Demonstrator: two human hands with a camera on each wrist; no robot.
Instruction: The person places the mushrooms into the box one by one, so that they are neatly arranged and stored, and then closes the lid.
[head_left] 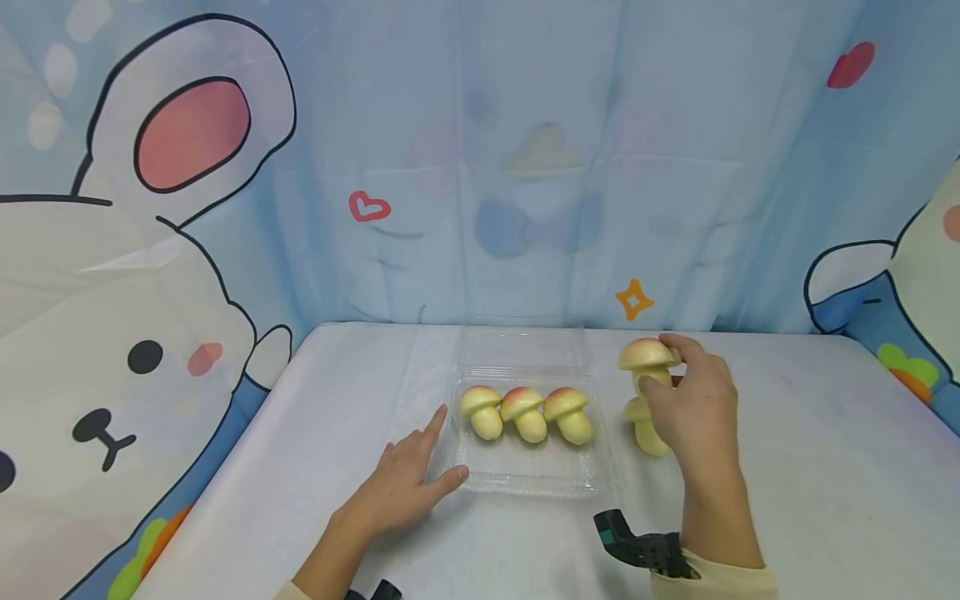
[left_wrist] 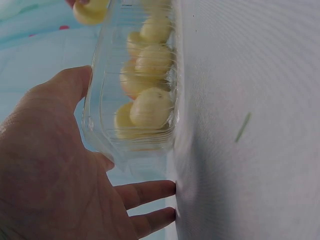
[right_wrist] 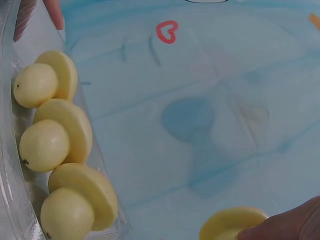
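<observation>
Three yellow toy mushrooms (head_left: 523, 414) with reddish caps lie side by side in a clear plastic container (head_left: 525, 482). My left hand (head_left: 405, 483) is at the container's left side, fingers spread and fairly straight. In the left wrist view its thumb touches the clear wall. To the right of the container, my right hand (head_left: 693, 408) pinches a toy mushroom (head_left: 647, 354) by the cap and stem, held upright. Another mushroom (head_left: 648, 437) is just below it, partly hidden by that hand. Only part of the held mushroom (right_wrist: 227, 222) shows in the right wrist view.
The container's clear lid (head_left: 522, 346) stands opened at the back. White cloth covers the table (head_left: 825, 467), and a blue cartoon curtain (head_left: 450, 167) hangs behind its far edge. A black wrist strap (head_left: 645, 550) is on the right arm.
</observation>
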